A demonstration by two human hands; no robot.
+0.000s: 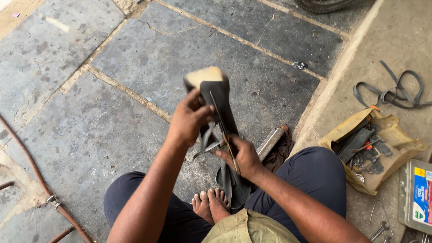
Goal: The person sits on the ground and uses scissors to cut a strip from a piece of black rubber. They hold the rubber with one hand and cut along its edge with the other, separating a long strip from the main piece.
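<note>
My left hand (190, 118) grips a black rubber inner tube (219, 100) draped over a pale wooden block (204, 75), holding it up in front of me. My right hand (243, 155) holds a thin metal tool with a yellowish handle (227, 140) against the rubber. The tube's loose end hangs down to the floor between my knees, beside my bare feet (210, 202).
A flat metal bar (270, 143) lies by a dark rag on the stone-slab floor. To the right, an open brown bag (387, 135) holds rubber pieces and tools. Grey rubber strips (396, 92), a plastic box (416, 198) and a rusty pipe (31, 168) lie around.
</note>
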